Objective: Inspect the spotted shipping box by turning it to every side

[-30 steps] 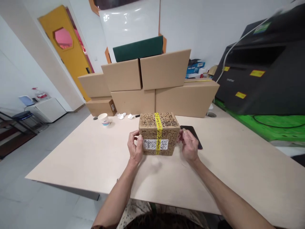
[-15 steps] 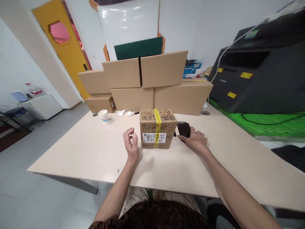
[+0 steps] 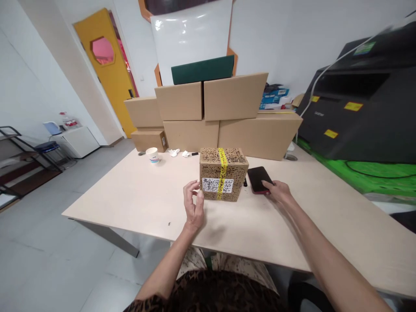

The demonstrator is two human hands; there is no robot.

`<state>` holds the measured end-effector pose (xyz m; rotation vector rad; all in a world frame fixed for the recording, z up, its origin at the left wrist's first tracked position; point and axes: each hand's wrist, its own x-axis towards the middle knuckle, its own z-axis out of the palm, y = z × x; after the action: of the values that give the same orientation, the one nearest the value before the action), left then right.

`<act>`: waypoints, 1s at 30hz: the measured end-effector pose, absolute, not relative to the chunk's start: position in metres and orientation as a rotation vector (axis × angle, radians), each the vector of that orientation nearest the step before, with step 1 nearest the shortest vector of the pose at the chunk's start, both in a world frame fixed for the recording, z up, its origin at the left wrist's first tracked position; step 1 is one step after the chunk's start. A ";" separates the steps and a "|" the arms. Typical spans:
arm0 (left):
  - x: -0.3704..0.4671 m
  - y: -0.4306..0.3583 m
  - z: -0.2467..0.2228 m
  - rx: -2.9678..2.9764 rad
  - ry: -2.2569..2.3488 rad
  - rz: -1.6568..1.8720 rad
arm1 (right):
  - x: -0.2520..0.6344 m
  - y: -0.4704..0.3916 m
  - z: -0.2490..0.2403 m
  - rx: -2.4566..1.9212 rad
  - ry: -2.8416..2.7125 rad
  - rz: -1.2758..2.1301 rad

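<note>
A small cardboard box, covered in black markings, stands upright on the table. Yellow tape runs over its top and down its front, across a white label. My left hand is at its lower left corner, fingers curved, thumb apart, holding nothing; whether the fingertips touch the box I cannot tell. To the right of the box, my right hand grips the near corner of a dark, flat phone with a reddish edge, thumb on top. A small black object, partly hidden, lies between box and phone.
Large cardboard boxes are stacked along the table's back, with a dark green box on top. A paper cup and crumpled tissues stand at the back left. A big dark machine rises at the right.
My right hand has tipped the phone from a raised tilt down to nearly flat by the table. My left hand has come closer to the box. The view has shifted left.
</note>
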<state>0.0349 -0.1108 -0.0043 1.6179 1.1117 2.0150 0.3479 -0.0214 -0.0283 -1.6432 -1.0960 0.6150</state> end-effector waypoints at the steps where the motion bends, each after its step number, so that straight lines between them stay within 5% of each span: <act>1: 0.038 -0.116 -0.003 1.610 1.093 2.001 | 0.345 -0.027 -0.025 -1.619 -1.059 0.635; 9: 0.082 -0.144 0.022 1.405 0.880 1.588 | 0.283 -0.119 0.040 -0.881 -0.756 0.731; 14: 0.101 -0.151 0.050 1.430 0.770 1.369 | 0.233 -0.146 0.056 -0.839 -0.985 0.789; 30: 0.072 -0.123 0.065 1.435 0.800 1.429 | 0.197 -0.118 0.072 -0.745 -1.044 1.017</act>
<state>0.0718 -0.1235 0.0647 1.4352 0.8002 1.4290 0.1969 -0.1179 0.0719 -0.7455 -1.0443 1.0167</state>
